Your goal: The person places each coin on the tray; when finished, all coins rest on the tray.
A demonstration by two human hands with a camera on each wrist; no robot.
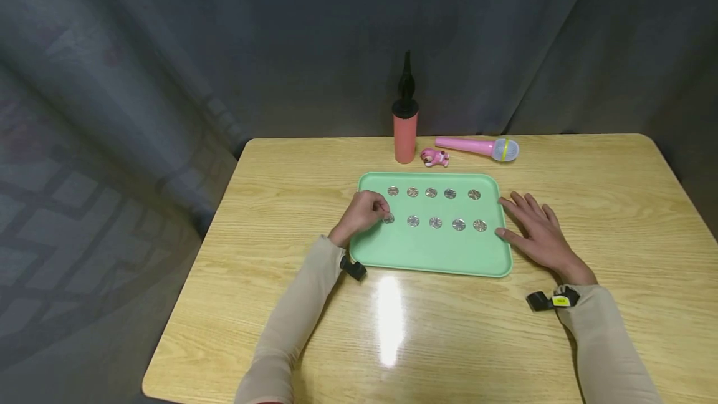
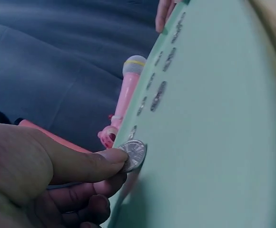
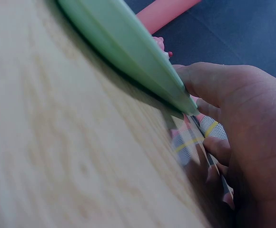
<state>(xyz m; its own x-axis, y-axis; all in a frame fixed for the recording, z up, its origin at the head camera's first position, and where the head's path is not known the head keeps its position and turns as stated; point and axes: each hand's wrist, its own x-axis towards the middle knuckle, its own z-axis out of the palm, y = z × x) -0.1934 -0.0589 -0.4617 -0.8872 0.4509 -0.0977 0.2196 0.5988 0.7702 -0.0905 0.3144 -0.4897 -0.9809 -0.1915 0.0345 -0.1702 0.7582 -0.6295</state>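
My left hand (image 1: pixel 361 214) pinches a silver coin (image 2: pixel 135 155) between thumb and fingers at the left end of the front row on a mint-green tray (image 1: pixel 429 254). In the left wrist view the coin stands tilted, its lower edge at the tray surface. Several more coins lie flat in two rows, among them a back-row coin (image 1: pixel 430 192) and a front-row coin (image 1: pixel 435 223). On the tray's right side, my right hand (image 1: pixel 535 234) touches the rim with its thumb and a fingertip, fingers spread and fairly straight.
Behind the tray stand a coral-pink hand pump (image 1: pixel 405 136) with a black top, a small pink toy figure (image 1: pixel 434 157) and a pink toy microphone (image 1: pixel 477 146). The wooden table (image 1: pixel 269 204) ends at a dark curtain (image 1: pixel 314 48).
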